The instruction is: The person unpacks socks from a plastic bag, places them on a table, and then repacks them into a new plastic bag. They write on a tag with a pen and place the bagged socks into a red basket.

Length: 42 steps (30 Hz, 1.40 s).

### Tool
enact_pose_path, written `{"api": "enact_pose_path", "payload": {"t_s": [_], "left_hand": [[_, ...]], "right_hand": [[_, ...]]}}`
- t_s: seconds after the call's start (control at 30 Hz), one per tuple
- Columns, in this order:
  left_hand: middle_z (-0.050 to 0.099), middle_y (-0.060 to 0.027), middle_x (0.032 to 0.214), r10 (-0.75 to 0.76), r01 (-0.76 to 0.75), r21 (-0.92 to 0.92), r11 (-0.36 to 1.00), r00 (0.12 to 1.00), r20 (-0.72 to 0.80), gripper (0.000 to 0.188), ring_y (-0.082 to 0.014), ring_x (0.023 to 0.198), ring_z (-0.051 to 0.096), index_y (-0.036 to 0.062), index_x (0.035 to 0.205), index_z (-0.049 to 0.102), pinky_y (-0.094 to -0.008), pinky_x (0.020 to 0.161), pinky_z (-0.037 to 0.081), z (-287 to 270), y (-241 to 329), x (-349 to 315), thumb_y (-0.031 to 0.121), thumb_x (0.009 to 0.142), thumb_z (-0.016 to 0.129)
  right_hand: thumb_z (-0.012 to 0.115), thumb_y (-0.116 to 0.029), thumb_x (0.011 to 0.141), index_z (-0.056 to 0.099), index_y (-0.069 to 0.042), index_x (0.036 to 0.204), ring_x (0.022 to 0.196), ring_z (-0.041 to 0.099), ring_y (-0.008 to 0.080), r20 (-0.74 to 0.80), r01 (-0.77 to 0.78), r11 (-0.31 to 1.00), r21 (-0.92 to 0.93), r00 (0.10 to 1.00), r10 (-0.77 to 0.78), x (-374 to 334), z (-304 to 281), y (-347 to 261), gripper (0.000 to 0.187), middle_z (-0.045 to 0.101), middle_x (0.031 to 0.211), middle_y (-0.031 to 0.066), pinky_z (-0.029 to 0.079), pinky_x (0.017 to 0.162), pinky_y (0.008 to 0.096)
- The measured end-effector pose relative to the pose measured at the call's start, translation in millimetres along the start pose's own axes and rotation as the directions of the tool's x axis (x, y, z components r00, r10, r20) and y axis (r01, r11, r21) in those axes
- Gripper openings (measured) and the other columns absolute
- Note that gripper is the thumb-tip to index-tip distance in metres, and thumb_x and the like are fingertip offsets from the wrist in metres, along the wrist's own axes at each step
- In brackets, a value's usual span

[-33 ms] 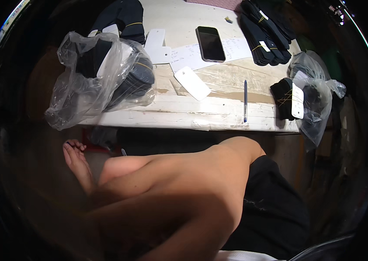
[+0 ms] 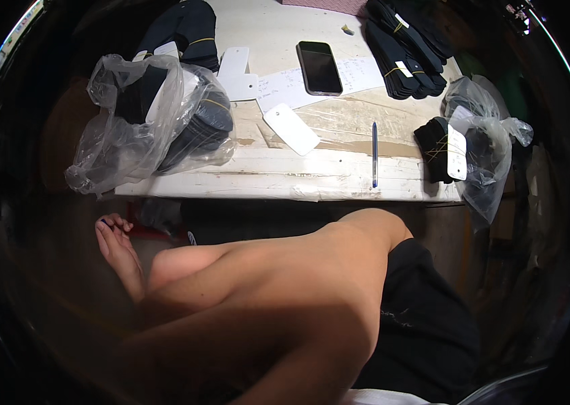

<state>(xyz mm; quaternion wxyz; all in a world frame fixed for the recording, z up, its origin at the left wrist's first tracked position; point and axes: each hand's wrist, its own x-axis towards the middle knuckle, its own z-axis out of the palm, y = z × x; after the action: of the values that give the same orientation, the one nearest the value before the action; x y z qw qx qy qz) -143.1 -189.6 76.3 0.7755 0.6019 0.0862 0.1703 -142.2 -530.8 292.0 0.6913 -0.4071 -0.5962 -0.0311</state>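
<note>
My left hand (image 2: 120, 251) is low at the left, below the table's front edge, with its palm turned up and fingers curled in. A tiny dark spot shows by the thumb tip; what it is I cannot make out. My right hand does not show. Bare skin of overlapping limbs (image 2: 298, 270) fills the lower middle, partly in shadow, beside black cloth (image 2: 420, 310) over my lap. Nearest the left hand on the table (image 2: 271, 183) lies a clear plastic bag (image 2: 116, 158) around dark bundles that look like folded socks (image 2: 204, 128).
A phone (image 2: 319, 67) lies on a written paper sheet (image 2: 359, 73). White tags (image 2: 292, 129), a blue pen (image 2: 375, 155) and banded dark bundles (image 2: 406, 61) are spread about. At the right edge, a small dark bundle (image 2: 433, 148) lies beside another clear bag (image 2: 494, 162).
The whole view has shifted slightly, so the tabletop things appear a little further left. My hand and the things on the table keep their places.
</note>
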Motion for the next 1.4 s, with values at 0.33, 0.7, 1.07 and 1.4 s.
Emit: {"api": "enact_pose_path", "payload": {"t_s": [0.33,0.7,1.07,1.4], "left_hand": [[0.041,-0.0116,0.095,0.406,-0.427,0.013,0.904,0.869,0.282,0.032,-0.0192,0.086,0.038,0.0074,0.093,0.035,-0.0352,0.082,0.038,136.3,69.3,-43.5,0.031,0.114,0.03],[0.044,-0.0114,0.095,0.356,-0.388,-0.113,0.915,0.642,0.679,0.021,-0.0169,0.084,0.04,0.0032,0.101,0.042,-0.0314,0.079,0.04,311.2,63.6,-1.0,0.02,0.11,0.032],[0.062,-0.0011,0.096,0.366,-0.627,0.361,0.691,0.733,0.574,0.027,-0.008,0.082,0.052,0.0036,0.112,0.065,-0.0247,0.075,0.043,420.7,-52.1,128.7,0.028,0.111,0.054],[0.07,-0.006,0.102,0.024,-0.397,0.426,0.813,0.754,0.657,0.026,-0.012,0.091,0.061,0.0004,0.113,0.066,-0.0282,0.084,0.05,413.9,-46.0,105.6,0.025,0.11,0.057]], "right_hand": [[0.055,0.008,0.088,0.069,0.0,0.116,0.087,0.065,0.0272,-0.116,-0.329,0.887,-0.326,0.944,0.307,-49.0,-72.3,-53.8,0.033,0.066,0.102,0.0123,0.053,0.077,0.0349],[0.061,-0.019,0.101,0.071,-0.002,0.113,0.083,0.073,0.0288,-0.552,-0.699,0.099,-0.708,0.636,0.539,-116.2,-258.0,-22.4,0.024,0.076,0.092,0.0156,0.057,0.079,0.0381],[0.071,-0.047,0.094,0.049,0.006,0.14,0.118,0.061,0.0482,-0.76,-0.773,-0.176,-0.609,0.506,0.408,-165.2,-252.3,11.9,0.074,0.059,0.125,0.0321,0.054,0.096,0.0547],[0.08,-0.065,0.077,0.033,0.013,0.154,0.118,0.051,0.0397,-0.854,-0.749,-0.412,-0.519,0.428,0.297,-156.9,-222.3,35.6,0.119,0.052,0.124,0.027,0.045,0.09,0.0545]]}}
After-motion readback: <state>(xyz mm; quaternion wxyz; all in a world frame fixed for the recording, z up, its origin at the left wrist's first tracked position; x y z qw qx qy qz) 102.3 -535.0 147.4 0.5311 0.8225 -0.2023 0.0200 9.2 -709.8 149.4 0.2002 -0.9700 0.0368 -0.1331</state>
